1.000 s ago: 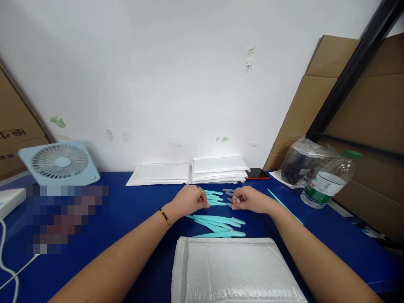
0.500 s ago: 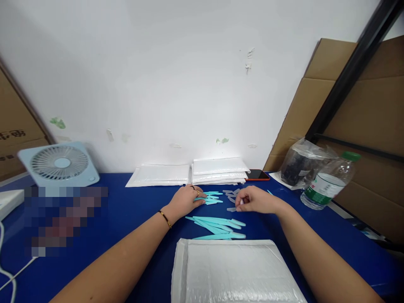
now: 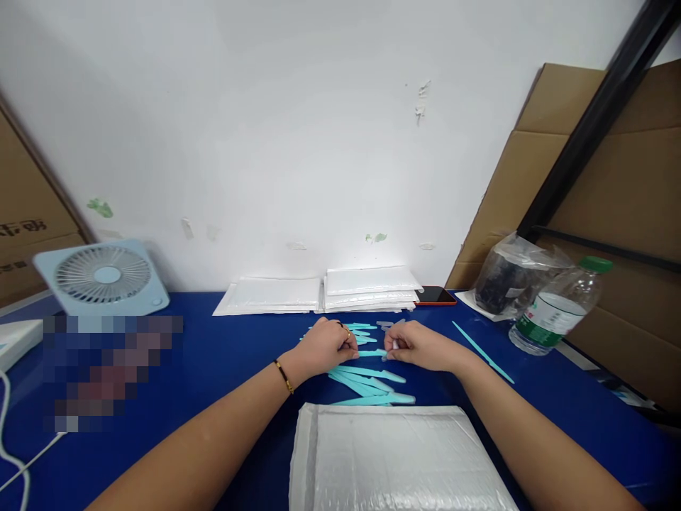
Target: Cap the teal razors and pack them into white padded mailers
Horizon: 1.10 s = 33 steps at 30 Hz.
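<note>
Left hand (image 3: 327,346): thumb and fingers pinched tight on a slim teal stick (image 3: 371,353), smooth-looking, held level over the blue table (image 3: 223,397). Right hand (image 3: 418,345): fingers curled in at the stick's other end; could not tell how far closed, or on what. Small translucent pieces (image 3: 391,325) lay just behind it. More flat teal sticks (image 3: 367,383) fanned out, overlapping, nearer the wearer; a lone tapered teal stick (image 3: 483,351) lay right of the right hand. A crinkled, glossy white padded mailer (image 3: 399,454) occupied the foreground between the forearms; stacked mailers (image 3: 369,280) and a phone (image 3: 437,295) lined the wall side. Clear plastic bottle (image 3: 550,312) far right.
</note>
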### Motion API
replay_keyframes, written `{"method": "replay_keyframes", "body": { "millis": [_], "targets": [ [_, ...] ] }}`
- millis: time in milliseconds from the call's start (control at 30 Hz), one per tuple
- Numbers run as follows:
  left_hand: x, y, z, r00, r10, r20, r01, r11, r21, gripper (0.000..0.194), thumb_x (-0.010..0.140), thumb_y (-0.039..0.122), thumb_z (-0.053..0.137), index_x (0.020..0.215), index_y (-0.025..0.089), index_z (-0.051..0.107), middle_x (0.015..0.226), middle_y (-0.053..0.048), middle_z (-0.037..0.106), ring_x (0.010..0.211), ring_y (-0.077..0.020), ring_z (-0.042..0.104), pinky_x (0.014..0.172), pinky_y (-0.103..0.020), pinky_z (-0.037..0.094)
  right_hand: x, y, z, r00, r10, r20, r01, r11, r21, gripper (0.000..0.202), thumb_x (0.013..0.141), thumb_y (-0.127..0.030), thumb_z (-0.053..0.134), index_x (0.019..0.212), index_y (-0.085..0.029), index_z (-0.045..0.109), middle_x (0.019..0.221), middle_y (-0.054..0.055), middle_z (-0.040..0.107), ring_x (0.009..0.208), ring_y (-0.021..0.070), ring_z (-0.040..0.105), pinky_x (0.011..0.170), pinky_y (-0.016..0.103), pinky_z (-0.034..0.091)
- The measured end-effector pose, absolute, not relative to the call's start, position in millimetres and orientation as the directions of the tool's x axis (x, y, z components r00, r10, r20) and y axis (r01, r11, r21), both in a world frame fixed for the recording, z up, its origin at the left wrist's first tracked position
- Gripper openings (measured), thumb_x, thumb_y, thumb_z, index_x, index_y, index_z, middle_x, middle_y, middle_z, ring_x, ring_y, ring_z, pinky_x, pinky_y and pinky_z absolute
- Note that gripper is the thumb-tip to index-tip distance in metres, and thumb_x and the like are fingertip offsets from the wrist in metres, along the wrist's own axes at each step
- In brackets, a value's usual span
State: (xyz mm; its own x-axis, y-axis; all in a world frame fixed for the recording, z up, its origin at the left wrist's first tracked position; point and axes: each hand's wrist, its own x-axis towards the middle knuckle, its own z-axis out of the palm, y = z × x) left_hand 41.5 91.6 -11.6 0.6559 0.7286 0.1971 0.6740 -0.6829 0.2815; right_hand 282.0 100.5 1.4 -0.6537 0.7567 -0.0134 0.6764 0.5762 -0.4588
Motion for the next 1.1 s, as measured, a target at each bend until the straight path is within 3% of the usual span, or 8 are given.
{"method": "replay_keyframes", "body": {
  "millis": [133,267,367,500,667,900,967,1100],
  "targets": [
    [31,102,-14,0.537,0.807,0.246,0.786,-0.585,0.201,0.015,0.08,0.028,0.056,0.073,0.022,0.067,0.077,0.0,0.067,0.081,-0.0169,0.057,0.074,-0.028,0.032,294,112,3,-0.544,0.839,0.027,0.744,0.497,-0.447,0.01,0.075,-0.023,0.055,0.077,-0.016,0.062,0.074,0.003,0.061,0.064,0.013,0.052,0.056,0.022,0.036],
    [26,102,-10,0.447,0.854,0.265,0.832,-0.506,0.228,0.017,0.073,0.038,0.063,0.082,0.024,0.066,0.078,0.001,0.065,0.083,-0.0171,0.056,0.075,-0.028,0.032,300,111,7,-0.481,0.877,0.009,0.764,0.425,-0.486,0.019,0.074,-0.034,0.058,0.079,-0.016,0.062,0.069,0.002,0.06,0.062,0.0131,0.051,0.053,0.022,0.036],
    [33,94,-6,0.519,0.822,0.233,0.775,-0.568,0.277,0.022,0.072,0.045,0.062,0.078,0.024,0.066,0.074,0.003,0.063,0.075,-0.0141,0.056,0.072,-0.026,0.032,292,99,7,-0.603,0.792,-0.098,0.711,0.478,-0.516,0.025,0.072,-0.041,0.06,0.078,-0.017,0.064,0.067,0.001,0.058,0.059,0.0119,0.05,0.051,0.021,0.035],
    [43,83,-3,0.644,0.758,0.102,0.695,-0.636,0.336,0.026,0.068,0.05,0.065,0.071,0.024,0.066,0.07,0.004,0.064,0.068,-0.0126,0.057,0.072,-0.026,0.032,278,88,2,-0.666,0.723,-0.186,0.709,0.535,-0.46,0.022,0.066,-0.036,0.067,0.074,-0.016,0.064,0.066,0.001,0.058,0.056,0.0109,0.048,0.047,0.02,0.032],
    [43,85,-6,0.619,0.784,0.046,0.725,-0.592,0.351,0.02,0.073,0.041,0.062,0.068,0.022,0.066,0.065,0.004,0.065,0.061,-0.011,0.056,0.071,-0.025,0.035,279,93,1,-0.673,0.728,-0.131,0.691,0.556,-0.461,0.018,0.071,-0.034,0.062,0.076,-0.017,0.063,0.066,0.001,0.059,0.056,0.0108,0.049,0.048,0.02,0.033],
    [30,99,-3,0.437,0.871,0.227,0.844,-0.484,0.232,0.019,0.072,0.039,0.062,0.074,0.021,0.067,0.076,0.0,0.066,0.074,-0.0158,0.058,0.068,-0.025,0.036,299,112,7,-0.402,0.915,0.029,0.812,0.371,-0.45,0.021,0.07,-0.036,0.061,0.077,-0.016,0.063,0.069,0.003,0.062,0.059,0.014,0.054,0.052,0.022,0.036],
    [31,95,0,0.474,0.852,0.223,0.813,-0.521,0.259,0.025,0.069,0.046,0.064,0.077,0.023,0.067,0.079,0.0,0.065,0.075,-0.0157,0.057,0.067,-0.024,0.036,296,108,9,-0.425,0.904,0.036,0.796,0.393,-0.461,0.023,0.071,-0.039,0.061,0.077,-0.017,0.063,0.068,0.003,0.061,0.059,0.0136,0.053,0.052,0.022,0.036],
    [40,83,3,0.615,0.786,0.063,0.732,-0.6,0.322,0.027,0.063,0.049,0.067,0.071,0.024,0.068,0.072,0.002,0.064,0.069,-0.0135,0.056,0.066,-0.024,0.035,278,89,8,-0.595,0.8,-0.077,0.71,0.478,-0.518,0.03,0.068,-0.046,0.064,0.077,-0.018,0.064,0.069,0.001,0.061,0.06,0.0127,0.052,0.05,0.021,0.035]
  ]
}}
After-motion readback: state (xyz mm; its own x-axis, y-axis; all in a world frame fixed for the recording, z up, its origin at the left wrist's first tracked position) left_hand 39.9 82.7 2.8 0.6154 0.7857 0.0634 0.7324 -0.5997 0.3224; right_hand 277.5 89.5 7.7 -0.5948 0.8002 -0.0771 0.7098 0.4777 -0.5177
